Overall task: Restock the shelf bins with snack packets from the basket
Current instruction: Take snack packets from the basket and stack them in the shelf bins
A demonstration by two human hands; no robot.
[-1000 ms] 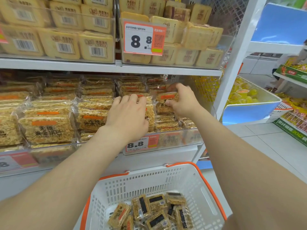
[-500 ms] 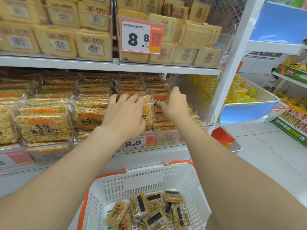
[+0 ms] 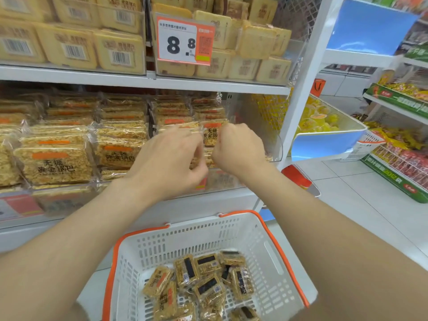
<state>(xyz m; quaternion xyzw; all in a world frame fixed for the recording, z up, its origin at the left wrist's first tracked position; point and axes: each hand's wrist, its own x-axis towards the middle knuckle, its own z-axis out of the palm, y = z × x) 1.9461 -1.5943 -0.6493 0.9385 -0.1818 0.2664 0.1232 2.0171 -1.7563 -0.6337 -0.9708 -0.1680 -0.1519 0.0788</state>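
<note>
At the lower shelf bin (image 3: pixel 274 144) of a shop rack, a person's left hand (image 3: pixel 171 158) and right hand (image 3: pixel 238 149) hover close together, fingers curled, on either side of an upright rice-crisp packet (image 3: pixel 212 135) with an orange label. The right knuckles sit at its edge, and motion blur leaves it unclear whether either hand pinches it. Below the forearms, a white basket (image 3: pixel 273 262) with orange handles holds a loose heap of snack packets (image 3: pixel 203 288), while a price tag (image 3: pixel 185 40) reading 8.8 hangs before the pale square packs (image 3: pixel 254 42) one shelf up.
</note>
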